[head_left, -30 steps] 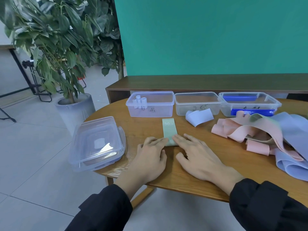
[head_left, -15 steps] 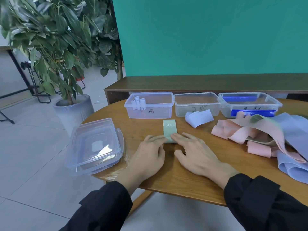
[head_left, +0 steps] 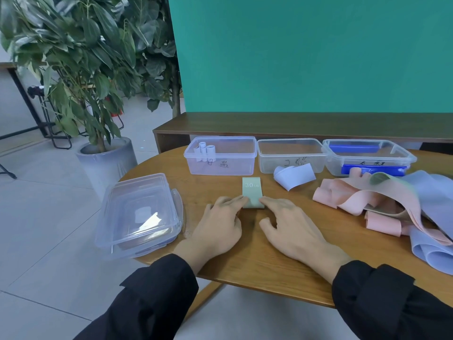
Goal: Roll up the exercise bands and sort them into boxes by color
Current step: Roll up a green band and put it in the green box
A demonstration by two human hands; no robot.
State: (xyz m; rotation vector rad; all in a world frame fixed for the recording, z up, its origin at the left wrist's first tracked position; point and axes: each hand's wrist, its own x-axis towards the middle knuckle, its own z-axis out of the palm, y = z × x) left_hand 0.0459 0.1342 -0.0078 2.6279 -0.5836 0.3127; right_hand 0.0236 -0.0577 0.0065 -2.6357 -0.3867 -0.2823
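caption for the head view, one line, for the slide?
Both hands, left hand and right hand, roll a green band on the round table before three clear boxes.

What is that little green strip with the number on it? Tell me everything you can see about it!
The green band is a pale, flat strip that looks like stretchy rubber, with "30 LB" printed in white near its far end. It lies on the round wooden table, pointing away from the person, just in front of the clear boxes. The left hand and right hand touch its near end with their fingertips, one at each side.
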